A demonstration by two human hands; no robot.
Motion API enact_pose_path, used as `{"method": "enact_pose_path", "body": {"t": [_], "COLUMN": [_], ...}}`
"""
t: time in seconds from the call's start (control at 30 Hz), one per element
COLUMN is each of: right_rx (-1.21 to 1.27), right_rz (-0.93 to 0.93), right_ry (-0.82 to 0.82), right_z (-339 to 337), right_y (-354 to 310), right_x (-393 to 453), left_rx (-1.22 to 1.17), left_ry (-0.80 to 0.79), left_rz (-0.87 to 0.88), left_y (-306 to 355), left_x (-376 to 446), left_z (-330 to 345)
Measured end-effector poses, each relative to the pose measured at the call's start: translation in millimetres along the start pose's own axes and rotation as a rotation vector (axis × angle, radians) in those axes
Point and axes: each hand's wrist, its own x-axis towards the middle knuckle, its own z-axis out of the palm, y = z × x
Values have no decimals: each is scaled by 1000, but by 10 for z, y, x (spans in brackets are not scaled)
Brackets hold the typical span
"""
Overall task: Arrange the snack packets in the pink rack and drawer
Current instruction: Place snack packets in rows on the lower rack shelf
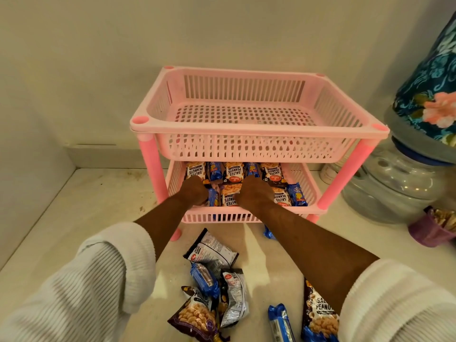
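A pink two-tier rack [148, 159] stands against the wall. Its top basket [246, 141] holds nothing. The lower basket [303, 176] carries rows of salted peanut packets [230, 172] and blue biscuit packets [297, 193]. Both my hands reach into the lower basket. My left hand [193, 190] rests on the packets at the left, my right hand [253, 192] on those at the middle, beside a peanut packet [228, 196]; the fingers are hidden, so any grip is unclear. More loose packets [212, 272] lie on the counter in front of the rack.
A large water jar [394, 183] with a floral cloth cover [429, 77] stands right of the rack. A purple cup [427, 230] with sticks sits at the right edge. Walls close in behind and to the left.
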Motion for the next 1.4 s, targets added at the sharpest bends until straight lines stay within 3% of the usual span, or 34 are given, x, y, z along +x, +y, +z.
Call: {"method": "enact_pose_path", "body": {"t": [0.2,0.5,0.7,0.83,0.97,1.07,1.23,1.4], "right_rx": [117,356,355,364,389,360,341,140], "right_rz": [-48,-352,-477,-500,-502,-498,-430,-473], "right_ry": [58,413,571,472,225,94,61,31], "right_z": [24,109,409,650,892,1028,1230,1292], "right_y": [90,529,762,783,730,616,426,267], "right_x": [-97,-530,-970,-1206,-1352,-1398,-1505,-1586], "left_rx": [47,-16,7,29,57,2,-89,-257], "left_ry": [-40,235,335,334,328,191,35,-59], "left_rz": [36,186,581,646,565,401,133,48], "left_y": [1,-44,-245,-540,-909,-1146,-1361,-1417], "left_x": [-37,-369,-1084,-1439,-1601,-1642,-1679,-1725], "left_z": [36,-11,238,480,640,677,717,762]}}
